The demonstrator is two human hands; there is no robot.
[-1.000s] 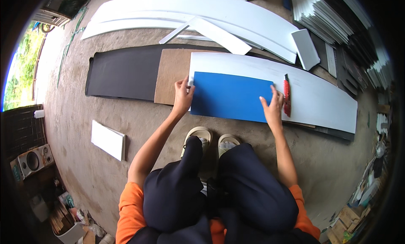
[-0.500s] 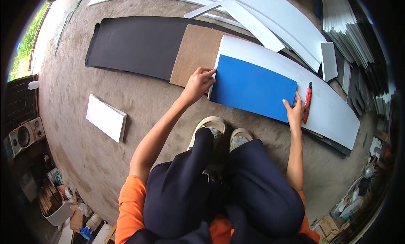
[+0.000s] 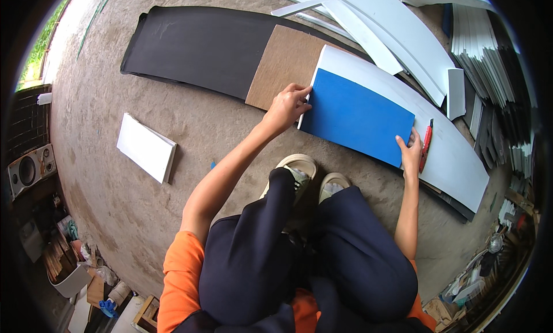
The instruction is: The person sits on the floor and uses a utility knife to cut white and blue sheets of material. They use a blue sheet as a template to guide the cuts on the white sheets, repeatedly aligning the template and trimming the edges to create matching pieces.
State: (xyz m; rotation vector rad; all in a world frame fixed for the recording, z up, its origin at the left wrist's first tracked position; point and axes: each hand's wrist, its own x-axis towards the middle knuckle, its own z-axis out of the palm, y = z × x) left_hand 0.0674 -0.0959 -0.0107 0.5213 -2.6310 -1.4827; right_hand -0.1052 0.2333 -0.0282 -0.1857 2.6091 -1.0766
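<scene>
A flat blue rectangular board [image 3: 357,117] lies on a long white sheet [image 3: 455,151], near the sheet's left end. My left hand [image 3: 288,107] has its fingers bent and pressed at the left edge of the blue board and the sheet's end. At the board's right edge, my right hand [image 3: 411,151] grips with thumb on one side and fingers on the other. Just right of that hand, a red utility knife [image 3: 426,144] rests on the white sheet. Under the sheet's left end a brown wooden board [image 3: 285,62] shows, on top of a long black sheet [image 3: 196,50].
White panels and strips [image 3: 397,39] lie beyond the work. Upright stacked panels [image 3: 484,62] stand at the far right. A small white stack of boards [image 3: 146,148] sits on the concrete floor [image 3: 115,212] to the left. Clutter and a speaker [image 3: 31,170] line the left side.
The whole view has shifted slightly, so the boards appear farther right. Both hands keep their places at the blue board's edges; the board shows no clear movement on the sheet.
</scene>
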